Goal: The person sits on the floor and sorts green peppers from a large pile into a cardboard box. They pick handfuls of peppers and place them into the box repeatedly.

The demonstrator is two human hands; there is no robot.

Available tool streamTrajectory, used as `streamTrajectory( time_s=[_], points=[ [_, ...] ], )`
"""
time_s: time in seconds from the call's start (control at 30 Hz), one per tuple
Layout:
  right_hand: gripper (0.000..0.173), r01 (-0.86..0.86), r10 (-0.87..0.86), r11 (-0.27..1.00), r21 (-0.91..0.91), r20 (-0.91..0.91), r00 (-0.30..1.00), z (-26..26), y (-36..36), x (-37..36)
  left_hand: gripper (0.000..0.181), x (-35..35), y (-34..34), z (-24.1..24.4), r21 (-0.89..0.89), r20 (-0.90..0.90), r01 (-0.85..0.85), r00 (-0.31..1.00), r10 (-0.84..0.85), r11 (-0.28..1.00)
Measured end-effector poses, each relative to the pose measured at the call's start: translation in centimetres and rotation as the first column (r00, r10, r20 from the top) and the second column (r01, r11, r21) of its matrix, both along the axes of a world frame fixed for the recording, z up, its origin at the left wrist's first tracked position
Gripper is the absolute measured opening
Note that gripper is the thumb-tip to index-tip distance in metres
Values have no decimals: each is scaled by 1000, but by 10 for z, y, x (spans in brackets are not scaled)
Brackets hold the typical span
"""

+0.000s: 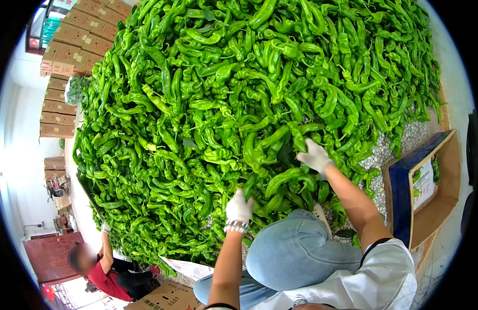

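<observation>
A huge heap of long green peppers [219, 104] covers the floor in front of me. My left hand [239, 209], in a white glove with a beaded bracelet at the wrist, rests at the near edge of the heap. Its thumb and fingers are apart, and I see nothing between them. My right hand [315, 155], gloved too, reaches farther in on the right. A curved green pepper [297, 137] ends right at its thumb and fingers; whether they grip it is unclear. Between the hands lie more peppers [283, 180] and a dark gap with leaves.
An open cardboard carton [436, 217] with a printed sheet inside stands at right. Another carton [167, 296] is at lower left, near a co-worker in a red shirt [107, 281] at the heap's edge. Stacked cartons [74, 38] line the far left. My bent knee [297, 252] borders the heap.
</observation>
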State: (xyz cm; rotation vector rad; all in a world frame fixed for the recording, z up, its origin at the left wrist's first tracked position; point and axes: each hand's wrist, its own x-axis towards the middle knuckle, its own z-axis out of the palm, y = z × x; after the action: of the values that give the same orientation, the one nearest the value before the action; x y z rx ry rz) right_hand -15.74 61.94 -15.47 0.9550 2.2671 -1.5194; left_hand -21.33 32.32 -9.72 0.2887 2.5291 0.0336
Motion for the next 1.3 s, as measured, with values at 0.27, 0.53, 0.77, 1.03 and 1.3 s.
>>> streamTrajectory(
  time_s=[0.27, 0.53, 0.77, 1.03, 1.3],
  points=[
    [63, 207, -370, 790, -577, -180, 911, 65, -48, 82, 31, 64, -57, 53, 723, 606, -690, 620, 498, -21],
    [77, -740, 707, 625, 249, -581, 402, 73, -136, 3, 34, 55, 8, 38, 489, 872, -786, 452, 189, -378],
    [39, -713, 898, 168, 681, 192, 395, 42, -84, -148, 29, 50, -38, 28, 491, 870, -726, 381, 313, -481],
    [39, -831, 799, -126, 541, 552, 238, 59, -77, -141, 49, 62, -80, 63, 406, 874, -669, 483, 51, -622],
    [38, -208, 12, 930, -302, -542, 840, 172, -55, -24, 35, 77, -117, 124, 670, 688, -513, 701, 189, -536]
  ],
)
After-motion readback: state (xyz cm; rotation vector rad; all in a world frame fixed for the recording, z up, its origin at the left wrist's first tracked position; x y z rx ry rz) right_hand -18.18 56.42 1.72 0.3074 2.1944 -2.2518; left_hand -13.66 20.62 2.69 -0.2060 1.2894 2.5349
